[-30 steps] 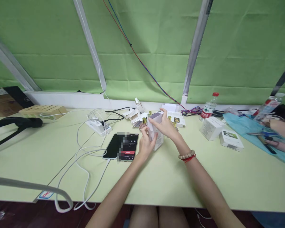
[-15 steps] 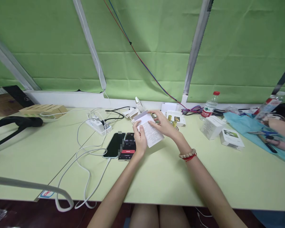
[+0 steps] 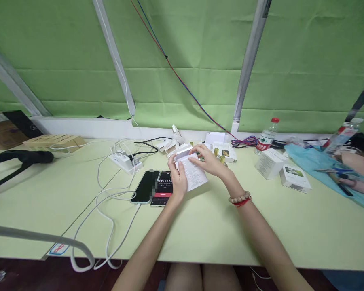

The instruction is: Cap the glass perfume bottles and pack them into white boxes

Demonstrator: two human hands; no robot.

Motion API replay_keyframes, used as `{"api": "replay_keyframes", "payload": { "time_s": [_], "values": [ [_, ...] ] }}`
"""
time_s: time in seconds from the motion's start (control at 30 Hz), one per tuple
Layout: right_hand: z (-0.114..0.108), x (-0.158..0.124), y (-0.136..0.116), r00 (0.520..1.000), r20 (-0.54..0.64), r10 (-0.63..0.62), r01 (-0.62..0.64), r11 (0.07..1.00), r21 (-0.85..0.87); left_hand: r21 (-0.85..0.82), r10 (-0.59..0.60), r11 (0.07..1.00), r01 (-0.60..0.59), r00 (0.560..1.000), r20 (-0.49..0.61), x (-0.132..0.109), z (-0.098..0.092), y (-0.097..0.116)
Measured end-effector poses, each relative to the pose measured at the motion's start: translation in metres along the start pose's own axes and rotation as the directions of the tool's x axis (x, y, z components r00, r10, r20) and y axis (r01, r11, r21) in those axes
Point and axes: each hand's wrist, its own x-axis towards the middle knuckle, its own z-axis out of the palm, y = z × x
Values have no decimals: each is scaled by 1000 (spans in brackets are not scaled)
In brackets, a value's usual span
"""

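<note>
A small white cardboard box (image 3: pixel 195 175) with fine print on its face is held up over the table, tilted, its flap end pointing away from me. My left hand (image 3: pixel 178 178) is closed around its left side, the thumb lying on the printed face. My right hand (image 3: pixel 208 161) grips the upper right part, fingers bent at the flap end. Just behind the hands are small gold-coloured pieces (image 3: pixel 216 152) and an opened white carton with a picture (image 3: pixel 228 153). What is inside the box is hidden.
Two phones, one dark (image 3: pixel 145 186) and one showing a timer (image 3: pixel 164 189), lie left of my hands near a power strip (image 3: pixel 123 161) and looped white cables. To the right are a water bottle (image 3: pixel 266 137), white boxes (image 3: pixel 270 163) and another person's hand (image 3: pixel 356 185) over blue cloth.
At its far end the flap has folded over the box top. My right fingers have bent in closer to that edge, and the box has tipped slightly.
</note>
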Motion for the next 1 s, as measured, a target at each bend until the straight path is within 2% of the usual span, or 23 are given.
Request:
{"api": "replay_keyframes", "payload": {
  "time_s": [0.13, 0.23, 0.47, 0.57, 0.7, 0.87, 0.93, 1.0],
  "values": [
    [-2, 0, 1, 998, 51, 35, -34, 999, -19, 72, 191, 978, -193, 981, 40, 1, 0, -11],
    [-6, -1, 0, 993, 107, 42, -41, 999, -10, 152, 271, 947, -282, 959, 85, 2, -2, -12],
    [-16, -2, 2, 983, 175, 51, -46, 998, -34, 248, 320, 901, -357, 931, 175, 3, -6, 2],
    [-14, -1, 5, 987, 162, 10, -4, 999, -37, 292, 297, 894, -340, 937, 181, 3, -6, 2],
    [-8, 1, 4, 996, 55, -73, 73, 997, -1, 229, 192, 952, -204, 979, 72, 5, -7, 0],
    [-2, 1, -2, 998, 14, -67, 67, 998, -21, 4, -65, 998, 65, 998, -13, 6, -3, 1],
    [-1, 1, -7, 998, 17, -64, 63, 997, 41, -209, -246, 948, 239, 969, -8, 8, -2, 4],
    [0, 1, -14, 998, 17, -54, 50, 981, 185, -465, -440, 758, 458, 885, 153, 11, -2, 9]
  ]
}}
